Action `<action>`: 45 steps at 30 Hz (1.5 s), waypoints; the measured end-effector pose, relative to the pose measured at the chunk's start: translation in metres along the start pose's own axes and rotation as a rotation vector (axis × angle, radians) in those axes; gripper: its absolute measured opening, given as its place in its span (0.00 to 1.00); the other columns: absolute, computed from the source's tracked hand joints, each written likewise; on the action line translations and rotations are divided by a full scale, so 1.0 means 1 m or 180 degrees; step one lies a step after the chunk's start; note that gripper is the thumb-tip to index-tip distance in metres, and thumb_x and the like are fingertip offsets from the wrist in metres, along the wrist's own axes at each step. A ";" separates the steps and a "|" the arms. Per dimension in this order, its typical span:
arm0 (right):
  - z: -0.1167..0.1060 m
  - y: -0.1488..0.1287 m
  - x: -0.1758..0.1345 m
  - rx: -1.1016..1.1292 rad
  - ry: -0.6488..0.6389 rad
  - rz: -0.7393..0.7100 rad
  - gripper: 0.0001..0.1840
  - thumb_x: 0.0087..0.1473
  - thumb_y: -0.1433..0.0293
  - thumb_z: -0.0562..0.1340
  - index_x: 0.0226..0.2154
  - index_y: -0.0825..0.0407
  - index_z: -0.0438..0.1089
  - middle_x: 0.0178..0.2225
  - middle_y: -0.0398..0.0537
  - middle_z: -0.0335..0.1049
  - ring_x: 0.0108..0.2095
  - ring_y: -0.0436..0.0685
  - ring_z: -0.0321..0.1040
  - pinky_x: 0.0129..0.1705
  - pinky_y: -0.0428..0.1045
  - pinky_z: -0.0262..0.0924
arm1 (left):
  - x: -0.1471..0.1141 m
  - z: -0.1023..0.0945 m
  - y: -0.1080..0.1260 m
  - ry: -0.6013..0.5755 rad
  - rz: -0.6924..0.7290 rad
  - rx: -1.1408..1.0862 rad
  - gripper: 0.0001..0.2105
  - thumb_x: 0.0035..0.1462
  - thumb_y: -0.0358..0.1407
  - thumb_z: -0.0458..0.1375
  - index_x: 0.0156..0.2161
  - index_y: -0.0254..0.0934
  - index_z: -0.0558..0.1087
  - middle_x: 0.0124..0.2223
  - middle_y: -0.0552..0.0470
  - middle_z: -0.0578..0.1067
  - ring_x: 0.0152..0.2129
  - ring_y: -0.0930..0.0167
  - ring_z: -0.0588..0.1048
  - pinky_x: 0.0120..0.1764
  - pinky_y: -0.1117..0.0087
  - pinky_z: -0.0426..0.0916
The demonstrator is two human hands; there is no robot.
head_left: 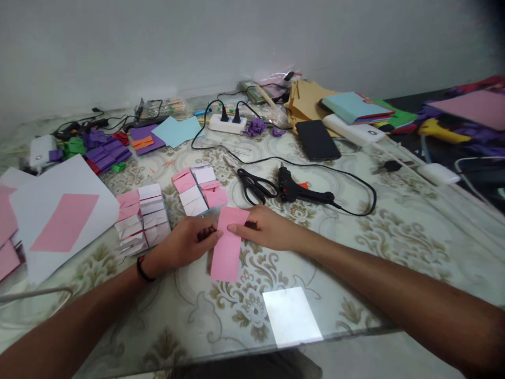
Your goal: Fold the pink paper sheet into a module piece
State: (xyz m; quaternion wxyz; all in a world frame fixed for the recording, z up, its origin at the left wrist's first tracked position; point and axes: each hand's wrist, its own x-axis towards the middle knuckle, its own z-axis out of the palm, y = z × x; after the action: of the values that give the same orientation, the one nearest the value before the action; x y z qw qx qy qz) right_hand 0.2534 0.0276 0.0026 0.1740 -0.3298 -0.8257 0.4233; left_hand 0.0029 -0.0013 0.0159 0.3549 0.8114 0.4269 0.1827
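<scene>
One pink paper (226, 258), pinched by left hand (184, 243) and right hand (268, 226) behind the table's (205, 326) front edge, seems light, creasable; best held by its sides.

a slim black band (144, 269) circled the left wrist (153, 263), with a touch of red at its upper edge. the left hand (187, 242), right hand (266, 227) and both forearms (355, 266) were bare. dark cloth (244, 368) showed dimly below, its garment unclear.
</scene>
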 end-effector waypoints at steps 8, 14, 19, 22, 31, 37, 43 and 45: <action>0.000 0.000 0.002 0.0008 0.0020 -0.0083 0.31 0.70 0.49 0.54 0.25 0.55 0.65 0.21 0.38 0.53 0.23 0.44 0.49 0.28 0.44 0.45 | 0.000 0.001 -0.002 0.0053 0.0080 -0.0003 0.15 0.70 0.40 0.56 0.31 0.35 0.69 0.26 0.59 0.66 0.23 0.77 0.61 0.28 0.74 0.56; 0.000 -0.001 0.001 0.0015 0.0005 -0.0027 0.30 0.69 0.49 0.54 0.25 0.55 0.65 0.21 0.38 0.53 0.23 0.44 0.49 0.27 0.44 0.45 | 0.000 0.001 -0.002 0.0071 0.0081 0.0022 0.16 0.70 0.40 0.55 0.31 0.35 0.68 0.26 0.59 0.66 0.24 0.77 0.62 0.29 0.74 0.57; -0.001 -0.001 0.000 0.0043 -0.0005 -0.0051 0.30 0.69 0.49 0.54 0.25 0.55 0.65 0.21 0.38 0.53 0.23 0.44 0.49 0.27 0.44 0.45 | 0.000 0.001 -0.002 0.0082 0.0109 0.0037 0.15 0.70 0.39 0.56 0.30 0.34 0.69 0.26 0.59 0.65 0.23 0.77 0.62 0.29 0.74 0.57; -0.001 -0.001 0.001 0.0041 -0.0010 -0.0028 0.30 0.69 0.48 0.55 0.26 0.54 0.65 0.22 0.38 0.53 0.23 0.44 0.49 0.27 0.44 0.45 | 0.000 0.001 -0.002 0.0091 0.0126 0.0024 0.15 0.70 0.39 0.56 0.31 0.34 0.69 0.26 0.59 0.65 0.23 0.77 0.62 0.29 0.74 0.57; 0.000 -0.002 0.001 0.0054 0.0000 -0.0012 0.31 0.69 0.47 0.55 0.26 0.55 0.65 0.22 0.39 0.54 0.24 0.44 0.50 0.27 0.44 0.46 | 0.000 0.001 0.000 0.0059 0.0095 -0.0019 0.15 0.69 0.39 0.56 0.31 0.34 0.70 0.26 0.59 0.65 0.23 0.77 0.61 0.28 0.74 0.56; 0.000 -0.002 0.001 0.0058 0.0012 0.0034 0.30 0.69 0.49 0.55 0.26 0.55 0.66 0.22 0.39 0.55 0.23 0.43 0.49 0.27 0.43 0.45 | 0.000 0.001 0.000 0.0061 0.0078 -0.0013 0.15 0.69 0.40 0.56 0.31 0.35 0.69 0.26 0.59 0.64 0.23 0.77 0.61 0.28 0.73 0.56; 0.001 0.001 0.001 0.0008 0.0018 0.0001 0.30 0.69 0.50 0.55 0.25 0.55 0.65 0.21 0.38 0.53 0.23 0.43 0.49 0.27 0.43 0.44 | 0.000 0.002 -0.002 0.0109 0.0112 -0.0071 0.15 0.69 0.40 0.56 0.30 0.35 0.69 0.25 0.59 0.66 0.23 0.77 0.62 0.28 0.74 0.56; 0.001 0.001 0.001 -0.0005 0.0021 -0.0006 0.31 0.69 0.49 0.55 0.25 0.55 0.66 0.21 0.38 0.53 0.23 0.43 0.49 0.27 0.43 0.44 | 0.000 0.001 -0.002 0.0101 0.0108 -0.0064 0.15 0.69 0.40 0.56 0.31 0.35 0.70 0.26 0.59 0.67 0.23 0.77 0.62 0.28 0.74 0.57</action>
State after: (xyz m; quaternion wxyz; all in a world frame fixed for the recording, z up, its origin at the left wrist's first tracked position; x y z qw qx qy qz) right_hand 0.2526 0.0280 0.0008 0.1768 -0.3306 -0.8257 0.4214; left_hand 0.0024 -0.0010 0.0134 0.3531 0.8120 0.4167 0.2058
